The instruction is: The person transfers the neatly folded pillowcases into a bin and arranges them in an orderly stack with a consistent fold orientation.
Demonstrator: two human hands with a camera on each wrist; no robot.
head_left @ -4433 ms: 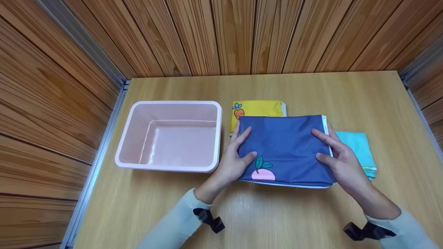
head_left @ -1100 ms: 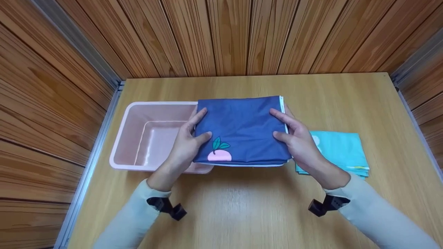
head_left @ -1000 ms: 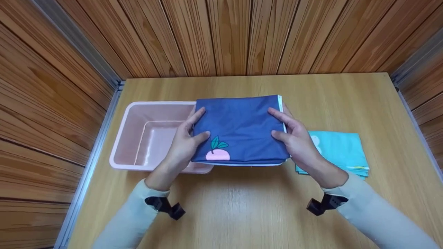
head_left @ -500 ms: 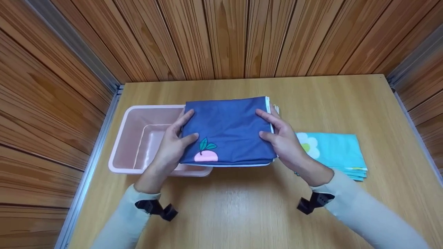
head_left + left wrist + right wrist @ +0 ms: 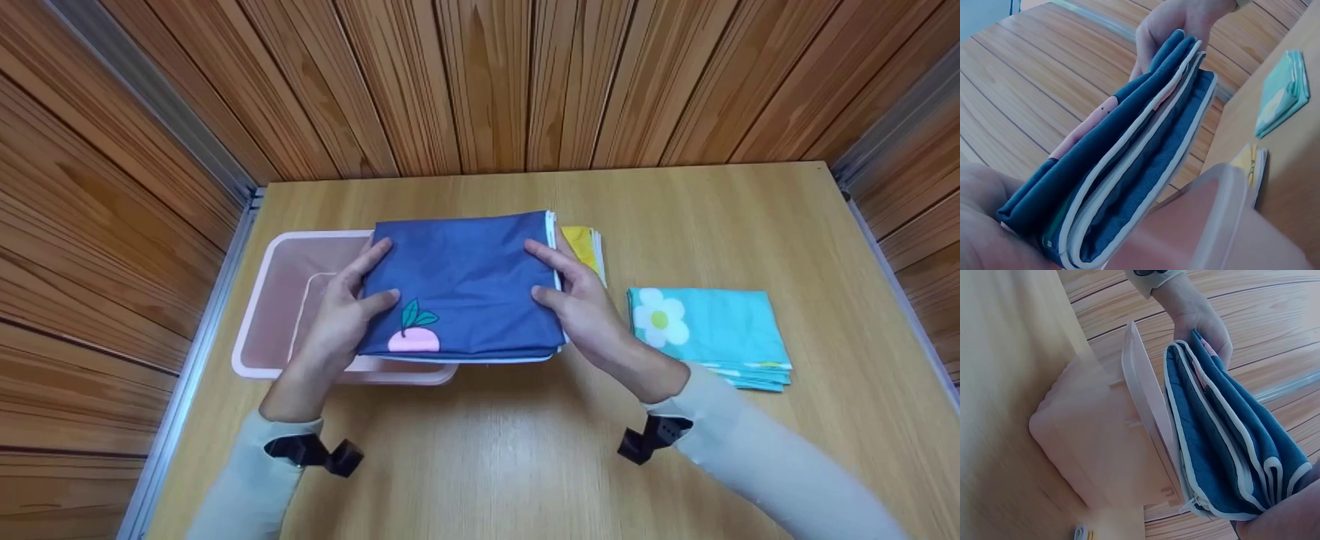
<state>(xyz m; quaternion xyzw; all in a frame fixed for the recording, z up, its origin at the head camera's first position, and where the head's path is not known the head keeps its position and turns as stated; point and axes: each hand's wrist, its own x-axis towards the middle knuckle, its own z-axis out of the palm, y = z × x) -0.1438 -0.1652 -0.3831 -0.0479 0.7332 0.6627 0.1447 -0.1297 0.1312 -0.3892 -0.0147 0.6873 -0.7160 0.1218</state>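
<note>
Over the right part of the pink plastic bin [image 5: 412, 374], overhanging its right side, is the navy folded fruit-print cloth [image 5: 472, 277], held up: left hand [image 5: 346, 311] grips its left edge, right hand [image 5: 589, 307] its right edge, thumbs on top. Layers gape along the near edge, so a loosened grip could let inner folds slide out or sag. Bin rim sits close below; contact hard to tell, but a drooping hem might snag.

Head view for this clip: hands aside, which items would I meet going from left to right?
Pink bin → navy folded cloth → showing corner of the yellow cloth → turquoise folded cloth.
</note>
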